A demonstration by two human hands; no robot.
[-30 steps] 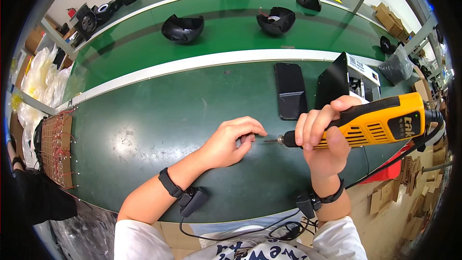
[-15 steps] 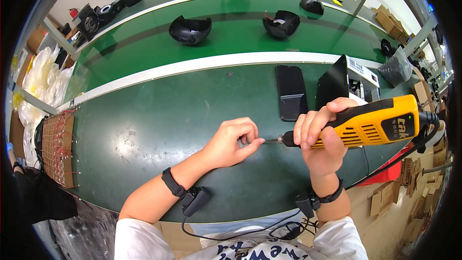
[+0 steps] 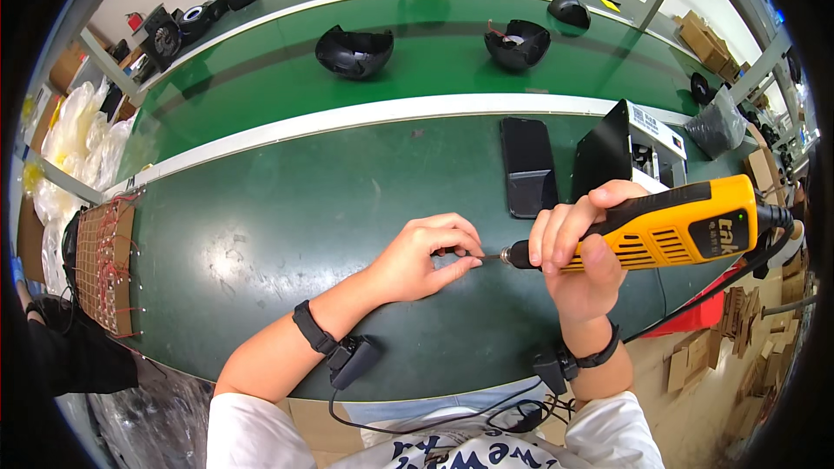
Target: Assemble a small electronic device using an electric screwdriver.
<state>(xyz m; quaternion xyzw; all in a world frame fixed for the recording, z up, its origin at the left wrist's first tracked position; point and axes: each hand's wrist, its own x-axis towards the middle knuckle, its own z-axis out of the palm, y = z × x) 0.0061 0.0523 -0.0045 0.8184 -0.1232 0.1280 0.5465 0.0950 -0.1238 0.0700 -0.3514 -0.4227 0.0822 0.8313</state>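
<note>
My right hand (image 3: pixel 578 254) grips a yellow and black electric screwdriver (image 3: pixel 669 226), held level with its tip pointing left. A black cable runs from its rear end down to the right. My left hand (image 3: pixel 427 254) pinches at the bit tip (image 3: pixel 486 257) with thumb and fingers closed around it; whatever small part sits there is hidden by the fingers. Both hands hover just above the dark green workbench (image 3: pixel 261 243). Black bands with small wired devices are strapped to both wrists.
A black phone (image 3: pixel 530 167) lies flat beyond the hands, with an open black box (image 3: pixel 625 152) beside it. Two black helmet-like shells (image 3: pixel 354 50) (image 3: pixel 519 42) sit on the far green belt. A board with red wires (image 3: pixel 102 265) is at the left edge, cardboard boxes right.
The screwdriver has tilted slightly closer to level and my left fingers have closed onto its tip. The shells on the far belt have shifted a little to the right.
</note>
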